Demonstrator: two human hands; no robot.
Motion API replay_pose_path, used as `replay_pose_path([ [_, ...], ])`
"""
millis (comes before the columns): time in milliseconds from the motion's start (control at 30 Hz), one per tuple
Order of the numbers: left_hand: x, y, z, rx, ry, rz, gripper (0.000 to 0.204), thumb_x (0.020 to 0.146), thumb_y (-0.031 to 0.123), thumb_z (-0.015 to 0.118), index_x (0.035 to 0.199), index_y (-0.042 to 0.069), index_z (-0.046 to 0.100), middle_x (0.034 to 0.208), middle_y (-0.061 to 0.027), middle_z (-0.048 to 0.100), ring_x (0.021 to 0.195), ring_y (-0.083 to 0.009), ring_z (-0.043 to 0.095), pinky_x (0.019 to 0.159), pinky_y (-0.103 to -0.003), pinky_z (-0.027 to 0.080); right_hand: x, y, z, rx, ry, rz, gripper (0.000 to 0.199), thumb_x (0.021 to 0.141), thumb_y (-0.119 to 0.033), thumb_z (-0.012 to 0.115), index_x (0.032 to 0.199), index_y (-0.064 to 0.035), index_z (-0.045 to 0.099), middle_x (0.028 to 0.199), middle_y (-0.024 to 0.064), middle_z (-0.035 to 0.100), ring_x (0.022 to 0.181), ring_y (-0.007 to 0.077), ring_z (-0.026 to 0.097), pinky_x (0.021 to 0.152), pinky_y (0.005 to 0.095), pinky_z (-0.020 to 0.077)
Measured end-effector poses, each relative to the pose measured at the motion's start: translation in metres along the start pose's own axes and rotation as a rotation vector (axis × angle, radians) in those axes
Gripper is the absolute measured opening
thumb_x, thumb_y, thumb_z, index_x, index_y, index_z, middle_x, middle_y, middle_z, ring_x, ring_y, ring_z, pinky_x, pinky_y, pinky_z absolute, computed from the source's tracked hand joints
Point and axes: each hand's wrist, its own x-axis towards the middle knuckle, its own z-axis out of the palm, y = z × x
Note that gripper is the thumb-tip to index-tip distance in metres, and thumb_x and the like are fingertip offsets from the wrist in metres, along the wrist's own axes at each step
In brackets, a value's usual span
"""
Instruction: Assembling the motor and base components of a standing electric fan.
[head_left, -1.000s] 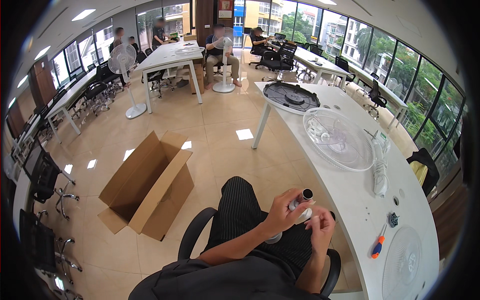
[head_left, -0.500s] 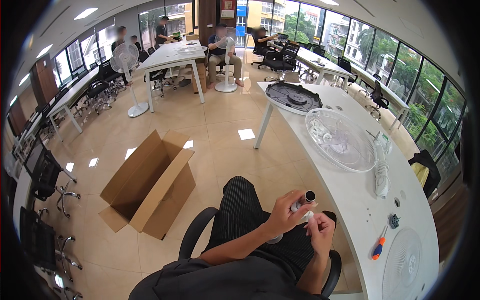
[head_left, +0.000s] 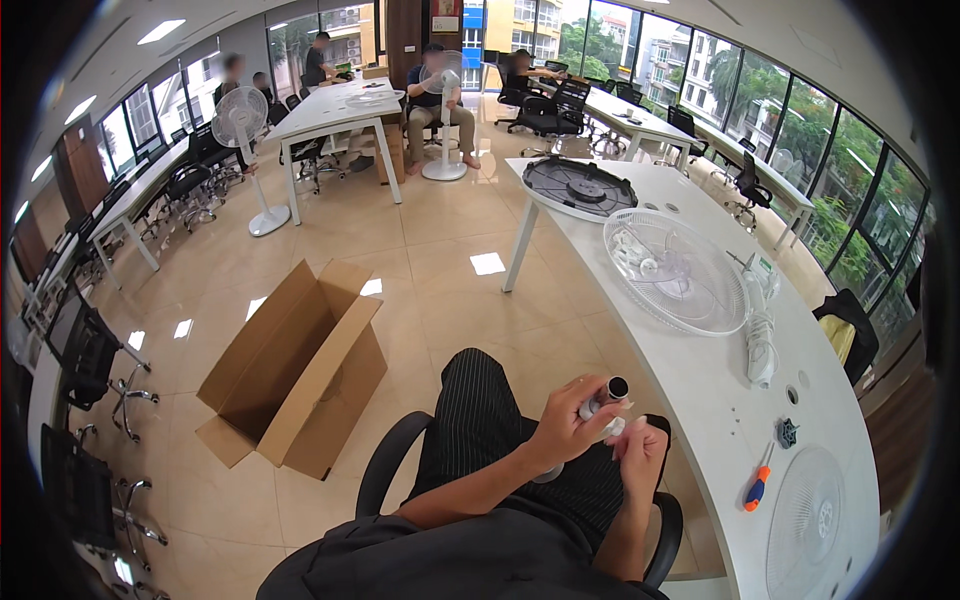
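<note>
While the dark striped trousers (head_left: 478, 425) of the seated person are beside the left edge of a long white surface (head_left: 710, 400), the head view shows the left hand (head_left: 568, 425) clamped around a shiny tube (head_left: 610, 396) with a dark round opening. This tube is held above the lap, outside the surface's left edge. The right hand (head_left: 641, 453) is just beside it, with fingers bent near a small white piece (head_left: 614, 427); I cannot tell whether they pinch it. At the far left corner of the surface lies a round black ribbed base (head_left: 585, 186). Nearer, a round white fan guard (head_left: 700, 318) holds transparent blades (head_left: 672, 288). Toward the right edge is a white wrapped bundle (head_left: 761, 355). Closer, an orange-and-blue-handled screwdriver (head_left: 757, 490) lies near a small dark knob (head_left: 788, 433), and a second white fan guard (head_left: 810, 515) rests at the near end. On the tiled floor (head_left: 440, 310), an open brown cardboard box (head_left: 340, 420) stands at the left.
</note>
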Motion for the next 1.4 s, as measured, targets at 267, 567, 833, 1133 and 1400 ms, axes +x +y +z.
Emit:
replay_pose_path([
  [267,0.000,-0.007,-0.006,0.005,-0.027,-0.043,0.012,0.090,0.009,0.069,0.099,0.001,0.067,0.087,-0.0043,0.069,0.075,-0.0087,0.063,0.068,-0.024,0.049,0.003,-0.030,0.017,-0.036,-0.035,0.056,0.043,0.103,-0.022,0.057,0.065,-0.0022,0.060,0.054,0.0009,0.053,0.051,0.0069,0.050,0.052,0.0227,0.0424],
  [567,0.002,-0.006,-0.008,-0.025,-0.043,-0.081,0.016,0.090,0.008,0.070,0.103,0.000,0.068,0.092,-0.0063,0.072,0.082,-0.0101,0.067,0.073,-0.025,0.052,0.013,-0.033,0.024,0.091,-0.030,0.098,0.045,0.102,-0.021,0.056,0.060,-0.0056,0.056,0.049,0.0014,0.050,0.042,0.0101,0.045,0.049,0.0252,0.0433],
  [833,-0.003,0.001,-0.006,0.014,-0.063,-0.024,0.017,0.091,0.008,0.069,0.104,-0.001,0.068,0.092,-0.0069,0.071,0.083,-0.0107,0.067,0.075,-0.026,0.053,0.007,-0.021,0.009,0.490,-0.178,0.343,0.034,0.097,-0.023,0.060,0.069,-0.0036,0.064,0.056,0.0032,0.056,0.044,0.0107,0.047,0.053,0.0228,0.0420],
  [1133,-0.002,-0.007,-0.009,-0.018,-0.039,-0.041,0.016,0.091,0.008,0.068,0.104,-0.002,0.068,0.093,-0.0071,0.072,0.084,-0.0113,0.068,0.076,-0.027,0.053,-0.002,-0.032,0.027,-0.454,0.041,-0.451,0.024,0.085,0.000,0.073,0.108,-0.0002,0.068,0.072,0.0069,0.062,0.064,0.0113,0.059,0.063,0.0248,0.0474],
  [1400,0.000,-0.006,-0.009,0.003,-0.021,-0.032,0.013,0.091,0.008,0.068,0.102,0.000,0.067,0.094,-0.0072,0.071,0.083,-0.0109,0.066,0.075,-0.025,0.051,0.004,-0.047,0.026,-0.607,-0.032,-0.260,0.022,0.097,-0.017,0.061,0.084,0.0007,0.056,0.060,0.0135,0.056,0.049,0.0273,0.052,0.051,0.0352,0.0400],
])
